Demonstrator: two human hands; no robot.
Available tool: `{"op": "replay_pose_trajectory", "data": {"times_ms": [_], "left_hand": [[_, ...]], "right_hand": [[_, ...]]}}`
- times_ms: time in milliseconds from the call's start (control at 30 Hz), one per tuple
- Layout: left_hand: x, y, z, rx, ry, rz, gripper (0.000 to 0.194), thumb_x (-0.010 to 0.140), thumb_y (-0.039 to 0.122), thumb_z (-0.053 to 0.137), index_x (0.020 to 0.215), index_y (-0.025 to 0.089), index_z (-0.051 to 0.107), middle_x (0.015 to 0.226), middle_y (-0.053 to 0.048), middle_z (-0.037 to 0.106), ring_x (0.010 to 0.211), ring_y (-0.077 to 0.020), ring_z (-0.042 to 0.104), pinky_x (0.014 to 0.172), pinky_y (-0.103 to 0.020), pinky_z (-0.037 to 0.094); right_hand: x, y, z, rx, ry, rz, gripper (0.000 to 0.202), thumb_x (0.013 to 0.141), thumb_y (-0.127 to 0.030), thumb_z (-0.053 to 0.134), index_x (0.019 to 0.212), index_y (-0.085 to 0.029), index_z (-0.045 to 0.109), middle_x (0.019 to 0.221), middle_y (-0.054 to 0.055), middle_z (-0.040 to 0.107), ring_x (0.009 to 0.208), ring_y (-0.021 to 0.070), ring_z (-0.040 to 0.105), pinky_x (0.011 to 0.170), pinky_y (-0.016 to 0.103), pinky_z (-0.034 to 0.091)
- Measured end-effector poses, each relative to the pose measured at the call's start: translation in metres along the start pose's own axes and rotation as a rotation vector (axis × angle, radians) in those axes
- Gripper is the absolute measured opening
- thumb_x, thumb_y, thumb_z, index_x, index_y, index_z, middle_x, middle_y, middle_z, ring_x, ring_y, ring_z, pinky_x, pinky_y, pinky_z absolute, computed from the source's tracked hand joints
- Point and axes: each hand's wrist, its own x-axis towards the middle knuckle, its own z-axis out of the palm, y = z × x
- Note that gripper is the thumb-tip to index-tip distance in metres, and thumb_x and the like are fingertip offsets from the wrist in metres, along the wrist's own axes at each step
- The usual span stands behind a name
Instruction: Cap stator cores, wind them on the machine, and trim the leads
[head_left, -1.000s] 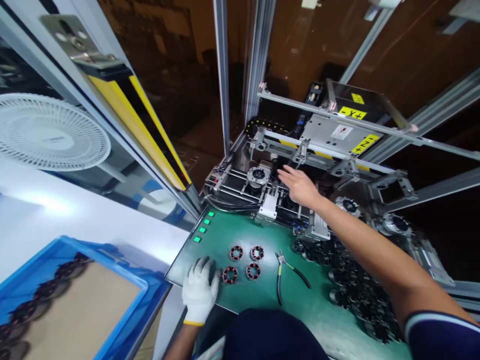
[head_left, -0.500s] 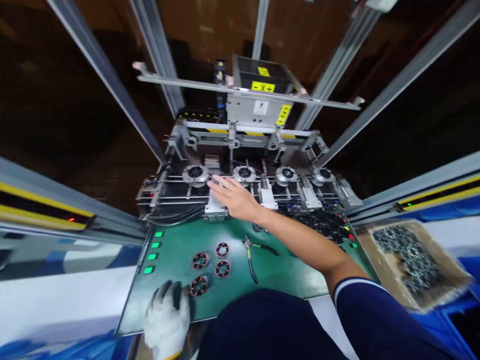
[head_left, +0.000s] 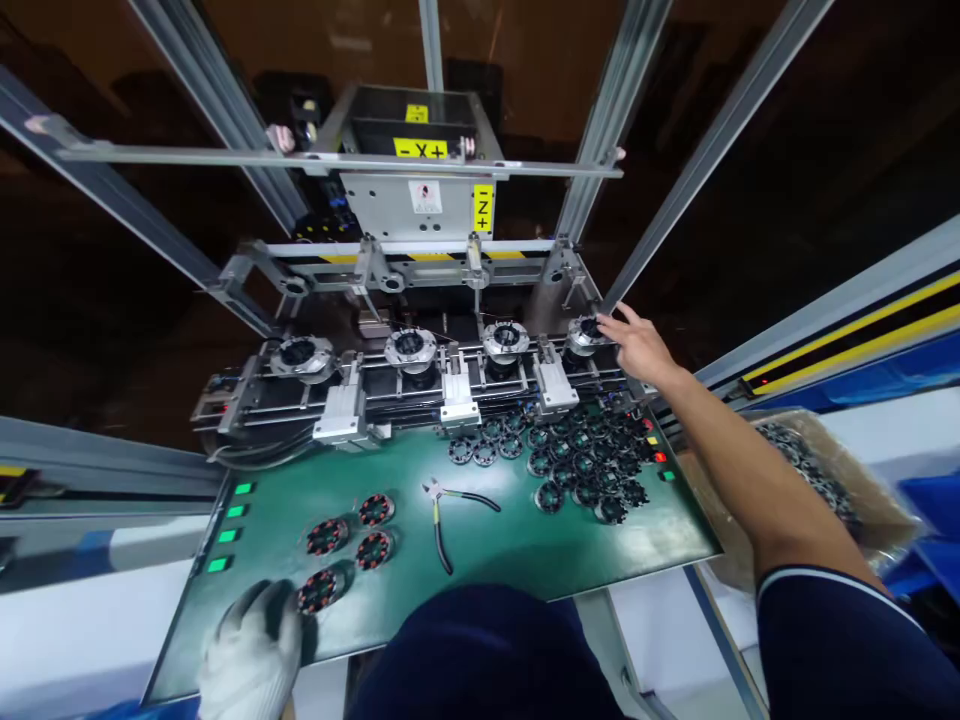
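My right hand (head_left: pixel 640 345), bare, reaches to the far right end of the machine. Its fingers are apart and outstretched, with the fingertips at the rightmost round holder (head_left: pixel 585 336); whether they touch the black ring in it I cannot tell. My left hand (head_left: pixel 251 650), in a white glove, lies at the front left of the green bench top (head_left: pixel 495 550) with its fingers extended and apart. Just beside it is a ring-shaped stator (head_left: pixel 318 591) with orange-brown windings. Several similar stators (head_left: pixel 373 550) lie nearby. Cutting pliers (head_left: pixel 442 510) rest with handles spread in the middle.
Other holders (head_left: pixel 303 356) with black rings line the machine, with silver slide blocks (head_left: pixel 460 400) in front. Many black ring parts (head_left: pixel 581 465) cover the bench's right side. A lined cardboard box (head_left: pixel 862 470) holds metal parts at right. Metal posts (head_left: pixel 690 180) frame the station.
My right hand has moved from the leftmost holders across to the rightmost one. The view has swung right. My left hand stays by the wound stators.
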Motion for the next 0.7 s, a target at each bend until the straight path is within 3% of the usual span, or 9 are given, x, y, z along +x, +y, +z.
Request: {"op": "replay_pose_trajectory", "data": {"times_ms": [233, 433, 533, 600, 700], "left_hand": [[-0.003, 0.009, -0.007, 0.025, -0.081, -0.105, 0.056, 0.097, 0.049, 0.03, 0.123, 0.015, 0.066, 0.137, -0.017, 0.064, 0.116, -0.0371, 0.063, 0.091, -0.049, 0.054], [-0.002, 0.011, -0.007, 0.0, -0.076, -0.11, 0.056, 0.097, 0.049, 0.033, 0.123, 0.014, 0.067, 0.136, -0.02, 0.064, 0.116, -0.0402, 0.062, 0.089, -0.053, 0.054], [-0.001, 0.008, -0.007, -0.008, -0.08, -0.088, 0.054, 0.097, 0.048, 0.035, 0.123, 0.014, 0.067, 0.136, -0.02, 0.064, 0.114, -0.0399, 0.063, 0.09, -0.053, 0.055], [-0.002, 0.008, -0.007, -0.003, -0.079, -0.075, 0.056, 0.097, 0.048, 0.033, 0.125, 0.012, 0.066, 0.138, -0.021, 0.062, 0.116, -0.0401, 0.062, 0.092, -0.053, 0.054], [-0.003, 0.01, -0.009, -0.005, -0.075, -0.08, 0.059, 0.099, 0.049, 0.03, 0.126, 0.011, 0.066, 0.139, -0.021, 0.061, 0.119, -0.0397, 0.061, 0.096, -0.052, 0.053]], "right_hand": [[0.016, 0.019, 0.026, 0.072, -0.025, -0.059, 0.06, 0.071, 0.003, 0.043, 0.12, -0.012, 0.075, 0.138, 0.009, 0.067, 0.149, 0.0312, 0.041, 0.11, 0.058, 0.043], [0.014, 0.007, 0.022, 0.103, 0.106, -0.042, 0.057, 0.071, -0.001, 0.047, 0.12, -0.013, 0.075, 0.135, 0.008, 0.069, 0.145, 0.0283, 0.047, 0.111, 0.053, 0.046], [-0.032, -0.005, 0.017, 0.073, 0.29, 0.111, 0.06, 0.082, -0.006, 0.043, 0.138, -0.015, 0.062, 0.15, 0.009, 0.057, 0.15, 0.0273, 0.04, 0.116, 0.056, 0.042], [-0.09, -0.017, 0.021, 0.034, 0.412, 0.279, 0.061, 0.09, -0.011, 0.035, 0.148, -0.012, 0.052, 0.154, 0.013, 0.052, 0.151, 0.0268, 0.037, 0.12, 0.055, 0.037], [-0.193, -0.039, 0.04, -0.026, 0.477, 0.539, 0.061, 0.094, -0.019, 0.026, 0.149, -0.005, 0.048, 0.142, 0.023, 0.059, 0.139, 0.0321, 0.052, 0.116, 0.057, 0.042]]}}
